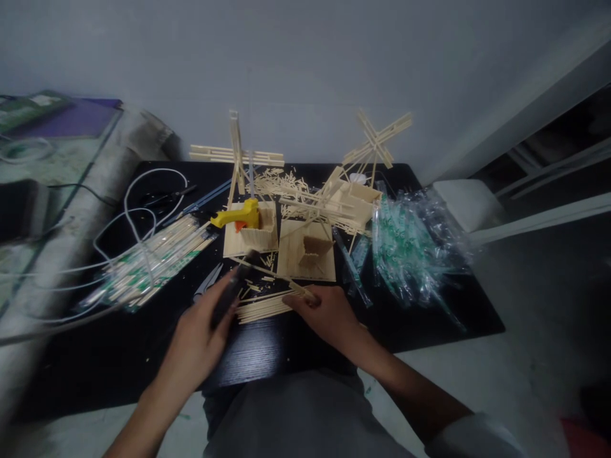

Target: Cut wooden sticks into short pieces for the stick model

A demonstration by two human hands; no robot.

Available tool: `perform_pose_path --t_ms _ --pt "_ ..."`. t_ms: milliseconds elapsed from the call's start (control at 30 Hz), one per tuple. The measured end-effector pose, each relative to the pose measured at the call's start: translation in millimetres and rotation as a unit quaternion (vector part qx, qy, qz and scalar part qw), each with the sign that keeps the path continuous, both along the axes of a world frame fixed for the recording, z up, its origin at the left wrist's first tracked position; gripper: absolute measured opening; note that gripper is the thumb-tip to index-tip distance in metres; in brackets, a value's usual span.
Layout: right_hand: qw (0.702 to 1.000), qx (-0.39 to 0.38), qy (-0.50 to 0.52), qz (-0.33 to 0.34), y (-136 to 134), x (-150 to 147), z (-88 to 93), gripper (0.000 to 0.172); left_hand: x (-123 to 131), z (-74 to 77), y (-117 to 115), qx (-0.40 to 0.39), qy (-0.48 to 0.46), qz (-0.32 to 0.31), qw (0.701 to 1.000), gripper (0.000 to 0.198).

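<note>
The left hand (199,332), lower left of centre, curls round a blurred dark tool (229,296); the right hand (333,318), below centre, pinches pale wooden pieces (300,289). Thin sticks (262,308) lie between them on the bench (252,359); above, mid-frame, sits a yellow glue gun (248,215).

This seems a small craft workspace — the black table (95,369) bears stick-built windmills (237,152), a yellow glue gun (251,213), loose thin sticks (260,310) and wrapped stick bundles (165,251); behind the table rises a plain grey wall (305,76).
</note>
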State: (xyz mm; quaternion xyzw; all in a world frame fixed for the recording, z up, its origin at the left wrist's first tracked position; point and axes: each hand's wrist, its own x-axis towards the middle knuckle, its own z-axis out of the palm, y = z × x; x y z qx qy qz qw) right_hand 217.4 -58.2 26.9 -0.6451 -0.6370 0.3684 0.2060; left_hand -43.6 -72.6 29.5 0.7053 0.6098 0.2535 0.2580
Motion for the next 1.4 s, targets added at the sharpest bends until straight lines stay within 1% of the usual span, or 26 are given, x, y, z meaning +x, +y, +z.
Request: perform_pose_path --t_ms 33,67,100,133,167,200,267,333,433,500,567,667,733,800,833,900,933,1000,1067,1100,1200,1300,1400 --pt "1.0 0.004 -0.014 0.006 -2 3 -3.9 0.049 -6 3.7 3 0.012 0.008 0.044 0.999 0.053" --pt "0.999 0.017 -0.024 0.015 -4 5 -8.8 0.038 -11 7.3 5 0.013 0.018 0.069 0.997 0.054" --pt "0.998 0.037 -0.025 0.033 -7 6 -14.4 0.025 -16 10.4 7 0.022 0.025 0.09 0.995 0.054" --pt "0.996 0.068 -0.019 0.053 -10 7 -20.5 0.014 -18 12.7 8 0.015 0.032 0.089 0.995 0.054" --pt "0.992 0.099 -0.007 0.076 -13 7 -26.6 0.017 -20 14.0 8 0.022 0.036 0.088 0.995 0.054" --pt "0.987 0.126 0.001 0.1 -16 6 -32.3 0.025 -19 14.4 8 0.016 0.04 0.084 0.996 0.054" --pt "0.977 0.163 0.008 0.137 -19 3 -41.9 0.036 -15 13.2 5 -0.011 0.041 0.075 0.996 0.053" --pt "0.97 0.19 0.002 0.153 -20 2 -48.5 0.04 -10 11.4 3 -0.053 0.045 0.065 0.995 0.05" --pt "0.962 0.227 -0.013 0.149 -17 2 -54.1 0.033 -2 10.5 0 -0.087 0.06 0.032 0.994 0.05" --pt "0.959 0.241 -0.019 0.149 -14 3 -56.0 0.027 2 10.2 0 -0.086 0.068 0.005 0.994 0.051" --pt "0.958 0.245 -0.019 0.15 -12 5 -56.1 0.025 4 8.3 0 -0.074 0.074 -0.014 0.994 0.053" --pt "0.961 0.238 0.003 0.143 -11 8 -49.7 0.026 7 2.3 -1 -0.06 0.093 -0.036 0.993 0.057" --pt "0.962 0.227 0.04 0.147 -10 12 -40.0 0.035 9 -2.0 -2 -0.058 0.106 -0.05 0.991 0.059" --pt "0.961 0.205 0.092 0.159 -9 16 -27.4 0.05 10 -4.8 -2 -0.059 0.118 -0.06 0.989 0.061" --pt "0.959 0.193 0.121 0.167 -8 17 -20.9 0.054 11 -5.4 -2 -0.061 0.127 -0.063 0.988 0.061" --pt "0.955 0.159 0.165 0.187 -7 19 -9.9 0.057 13 -5.5 -1 -0.064 0.152 -0.065 0.984 0.063" --pt "0.956 0.138 0.177 0.191 -7 18 -6.0 0.054 14 -5.1 -1 -0.066 0.166 -0.065 0.982 0.063" --pt "0.964 0.095 0.183 0.168 -6 15 -2.2 0.039 15 -3.9 0 -0.07 0.186 -0.066 0.978 0.064" --pt "0.973 0.061 0.192 0.11 -6 10 -2.4 0.019 17 -2.6 0 -0.075 0.198 -0.07 0.975 0.064" --pt "0.975 0.049 0.201 0.079 -6 8 -3.3 0.015 17 -2.1 0 -0.076 0.202 -0.072 0.974 0.063" --pt "0.972 0.029 0.233 0.024 -4 4 -5.7 0.012 18 -1.3 0 -0.077 0.21 -0.072 0.972 0.062" --pt "0.97 0.016 0.243 0.004 -3 4 -5.9 0.011 19 -2.2 0 -0.074 0.208 -0.071 0.973 0.061" --pt "0.97 -0.001 0.243 -0.002 -3 5 -6.9 0.008 19 -4.2 0 -0.067 0.209 -0.074 0.973 0.06"
